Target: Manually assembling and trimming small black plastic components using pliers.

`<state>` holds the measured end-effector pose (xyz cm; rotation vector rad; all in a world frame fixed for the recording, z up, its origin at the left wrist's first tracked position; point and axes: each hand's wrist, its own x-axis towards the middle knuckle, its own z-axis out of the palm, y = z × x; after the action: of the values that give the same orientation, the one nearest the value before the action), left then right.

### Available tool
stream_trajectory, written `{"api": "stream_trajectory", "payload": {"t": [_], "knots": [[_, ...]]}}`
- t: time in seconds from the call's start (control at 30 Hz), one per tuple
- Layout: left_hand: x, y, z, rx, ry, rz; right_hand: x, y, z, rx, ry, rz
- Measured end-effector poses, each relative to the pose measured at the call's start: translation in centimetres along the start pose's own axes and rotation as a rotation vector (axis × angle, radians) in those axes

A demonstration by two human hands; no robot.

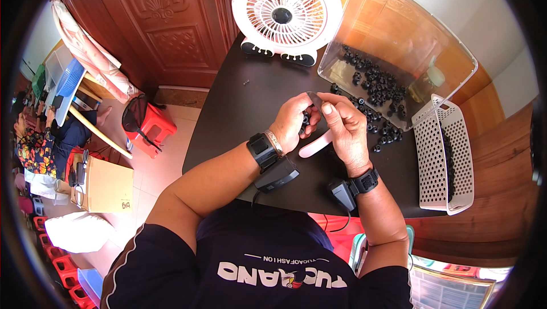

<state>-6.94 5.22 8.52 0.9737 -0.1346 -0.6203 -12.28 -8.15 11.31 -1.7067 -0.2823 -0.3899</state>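
My right hand (346, 129) is closed round a small knife; its pink handle (316, 145) sticks out below the palm. The dark blade (314, 100) points up and left toward the fingertips of my left hand (289, 120). That left hand is curled around several small black round parts (306, 120), with its thumb and fingertips close to the blade. Whatever lies exactly between the fingertips and the blade is too small to make out. Beyond and right of my hands, many more loose black parts (383, 84) lie in a heap on the dark table (228, 121).
A clear plastic bin (399, 21) lies tipped on its side around the heap. A white perforated basket (441, 161) with black parts stands at the right edge. The white fan (282, 15) is at the back. Left of the table are a red stool (156, 129) and another person (40, 143).
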Motion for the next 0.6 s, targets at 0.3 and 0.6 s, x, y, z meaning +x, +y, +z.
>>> {"api": "stream_trajectory", "payload": {"t": [0.3, 0.6], "knots": [[0.3, -0.3, -0.4, 0.014, -0.022, 0.019, 0.1, 1.2, -0.3, -0.068, 0.006, -0.076], [0.3, -0.2, -0.3, 0.002, -0.02, -0.048, 0.0, 0.4, -0.1, 0.073, 0.003, 0.034]]}}
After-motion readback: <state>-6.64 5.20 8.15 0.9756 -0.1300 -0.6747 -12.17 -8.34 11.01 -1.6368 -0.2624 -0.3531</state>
